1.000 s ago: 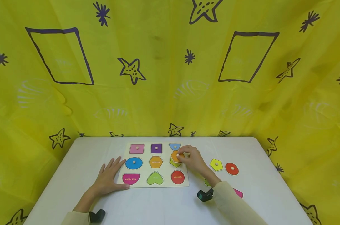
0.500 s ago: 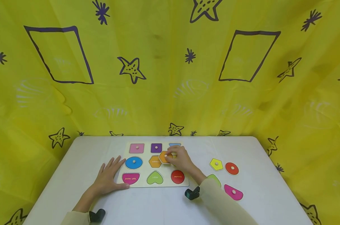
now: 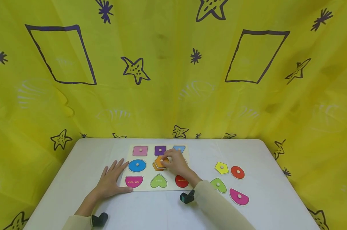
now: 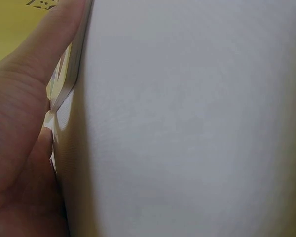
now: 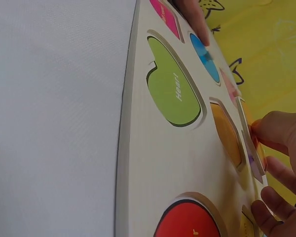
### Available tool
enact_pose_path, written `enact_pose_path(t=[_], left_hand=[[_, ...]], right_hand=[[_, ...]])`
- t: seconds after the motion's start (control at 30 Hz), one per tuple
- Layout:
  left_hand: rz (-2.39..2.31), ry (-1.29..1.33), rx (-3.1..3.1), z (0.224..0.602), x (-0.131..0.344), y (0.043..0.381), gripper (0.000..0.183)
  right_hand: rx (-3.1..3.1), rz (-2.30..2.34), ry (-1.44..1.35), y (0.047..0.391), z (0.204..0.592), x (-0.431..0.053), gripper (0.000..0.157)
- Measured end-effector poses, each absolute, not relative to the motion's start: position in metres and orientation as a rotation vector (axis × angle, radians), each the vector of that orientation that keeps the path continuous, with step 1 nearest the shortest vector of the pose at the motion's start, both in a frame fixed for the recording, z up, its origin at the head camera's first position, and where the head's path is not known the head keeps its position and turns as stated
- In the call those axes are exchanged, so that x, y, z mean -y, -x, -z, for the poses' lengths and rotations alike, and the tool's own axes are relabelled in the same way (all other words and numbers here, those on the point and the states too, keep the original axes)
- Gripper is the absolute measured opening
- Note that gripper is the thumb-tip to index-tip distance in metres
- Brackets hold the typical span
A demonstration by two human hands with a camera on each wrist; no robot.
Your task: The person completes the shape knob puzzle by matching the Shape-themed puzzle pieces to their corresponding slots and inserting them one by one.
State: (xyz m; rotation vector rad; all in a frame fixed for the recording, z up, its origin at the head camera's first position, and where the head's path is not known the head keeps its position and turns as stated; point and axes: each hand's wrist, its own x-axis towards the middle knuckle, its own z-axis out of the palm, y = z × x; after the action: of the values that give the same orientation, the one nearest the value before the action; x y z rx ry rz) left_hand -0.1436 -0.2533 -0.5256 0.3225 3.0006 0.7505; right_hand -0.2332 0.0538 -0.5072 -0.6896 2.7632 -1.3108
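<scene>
My right hand [image 3: 176, 163] pinches the knob of an orange hexagon piece [image 3: 160, 162] just above the matching orange hexagon recess [image 5: 227, 133] of a cream puzzle board [image 3: 144, 187]. In the right wrist view the piece stands slightly off the board. My left hand [image 3: 111, 180] rests at the board's left edge, fingers spread, its thumb [image 4: 44, 44] along the near corner. A blue oval [image 3: 137, 165], pink square [image 3: 140, 150], purple square [image 3: 160, 150] and light blue triangle [image 3: 179, 148] sit in the board. Heart [image 3: 159, 181], half-round [image 3: 134, 181] and circle [image 3: 181, 181] recesses show bare.
Right of the board lie a yellow pentagon [image 3: 221, 167], a red circle [image 3: 237, 172], a green heart [image 3: 218, 185] and a magenta half-round [image 3: 238, 196], each with a knob. The white table [image 3: 150, 210] meets a yellow patterned curtain [image 3: 162, 95] behind.
My right hand has carried the orange hexagon leftward, from above the board's right column to over the hexagon recess. The green heart and magenta half-round have come into full view. The left hand stays put.
</scene>
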Motion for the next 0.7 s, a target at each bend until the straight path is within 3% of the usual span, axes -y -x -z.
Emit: enact_pose_path(t=[0.7], left_hand=[[-0.744, -0.320, -2.997, 0.522, 0.253, 0.143, 0.112]], right_hand=[[-2.907, 1.090, 0.660, 0.228, 0.515, -0.040, 0.005]])
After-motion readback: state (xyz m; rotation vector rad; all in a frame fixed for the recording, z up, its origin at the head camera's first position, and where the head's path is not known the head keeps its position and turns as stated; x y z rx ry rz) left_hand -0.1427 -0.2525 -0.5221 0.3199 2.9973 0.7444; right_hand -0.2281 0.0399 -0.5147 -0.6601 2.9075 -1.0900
